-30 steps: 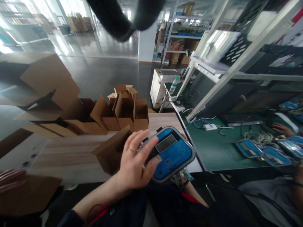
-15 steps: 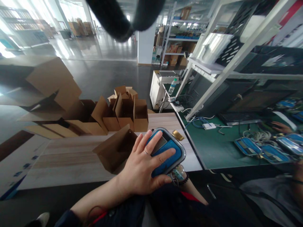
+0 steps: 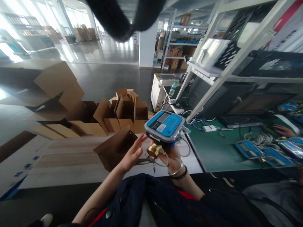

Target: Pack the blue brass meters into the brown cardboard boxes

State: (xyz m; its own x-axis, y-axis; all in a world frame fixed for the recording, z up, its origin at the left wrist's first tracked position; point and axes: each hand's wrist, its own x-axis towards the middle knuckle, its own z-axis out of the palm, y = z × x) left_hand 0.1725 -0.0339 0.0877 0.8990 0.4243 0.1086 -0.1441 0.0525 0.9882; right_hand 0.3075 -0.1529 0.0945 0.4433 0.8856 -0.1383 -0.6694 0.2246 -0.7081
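Holding a blue-faced meter [image 3: 168, 123] up in the middle of the frame, face upward and a little tilted, clear of the wood-grain tabletop [image 3: 68, 157]. Showing a rounded rectangular front with a grey rim, a grey display [image 3: 163, 117] near the far edge, a dark strip of small keys at the left, a white label [image 3: 161, 127] toward the near edge and a small dark oval farther right. Ending underneath in a dark lower body and a brass fitting [image 3: 153, 151], pointed toward the lower left, with thin cables [image 3: 143, 162] trailing about. Supporting the meter from below with the right hand [image 3: 174, 157], curled round the underside. Holding the left hand [image 3: 133, 154] half open just left of the brass fitting, fingers loosely spread. Cannot tell, in so soft a view, light contact from a slight gap between left fingertips and meter edge. Having an open carton [image 3: 111, 151] just beyond the left hand, and a row of cartons [image 3: 126, 123] farther back, left of centre.
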